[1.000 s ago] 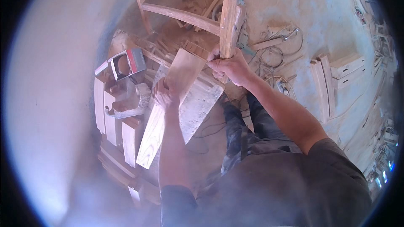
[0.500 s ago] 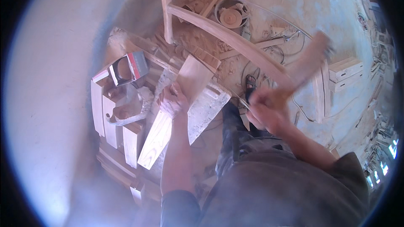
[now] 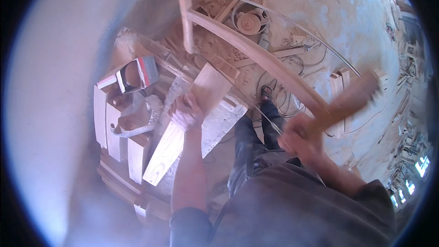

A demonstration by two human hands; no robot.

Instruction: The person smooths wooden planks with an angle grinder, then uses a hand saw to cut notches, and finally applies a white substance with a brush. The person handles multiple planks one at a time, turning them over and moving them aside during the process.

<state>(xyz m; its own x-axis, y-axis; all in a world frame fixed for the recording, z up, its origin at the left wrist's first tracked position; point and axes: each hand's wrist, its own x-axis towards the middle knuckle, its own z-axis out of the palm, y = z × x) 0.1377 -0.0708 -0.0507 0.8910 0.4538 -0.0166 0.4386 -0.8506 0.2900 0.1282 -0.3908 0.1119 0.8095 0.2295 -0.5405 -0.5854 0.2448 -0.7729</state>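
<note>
**Saw at the far end of a board**

The left hand bears down on the board about midway along, fingers bent over it and gripping it. The board lies slantwise on a spattered grey slab, its near end toward the person's left, its far end pointing away and to the right.

The right hand is closed around the near end of the wooden-framed saw; blur hides how each finger sits. The saw's blade stretches from the far post, past the board's far end, to this hand. Whether it is in the wood, I cannot tell. The near post tilts to the right, also blurred.

Left of the slab, pale blocks stand side by side, with an open red and grey box just beyond them. Past the saw's beam, a round disc sits in a bucket. A sandalled foot shows beneath the saw, and upright planks stand farther right.
</note>
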